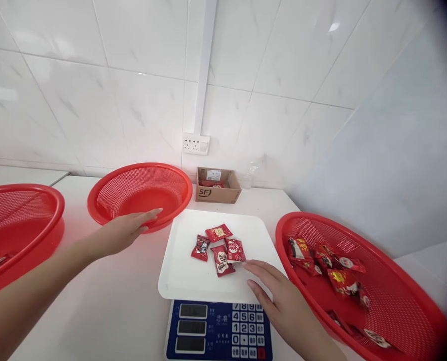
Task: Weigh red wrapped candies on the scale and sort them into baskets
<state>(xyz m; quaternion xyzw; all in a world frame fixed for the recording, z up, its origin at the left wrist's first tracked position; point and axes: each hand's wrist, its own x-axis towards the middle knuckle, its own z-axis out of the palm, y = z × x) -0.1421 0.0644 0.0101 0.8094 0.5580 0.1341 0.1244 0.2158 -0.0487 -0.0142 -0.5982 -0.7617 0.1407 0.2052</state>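
Note:
Several small red candy packets (234,249) lie loosely grouped on the white tray (178,281) of a blue digital scale (219,331). My right hand (274,293) is over the tray's right side, thumb and fingers apart, fingertips by the edge of the nearest packets. I cannot tell whether it touches them. Palm down, my left hand (124,233) reaches to the front rim of the middle red basket (106,185), fingers stretched out and holding nothing. That basket shows no packets in its visible part. The scale's displays look dark.
On the right, a red basket (407,286) holds several packets. Another red basket (28,193) stands at the far left with a packet inside. A cardboard box (218,194) with red packets sits at the back, below a wall socket (196,144).

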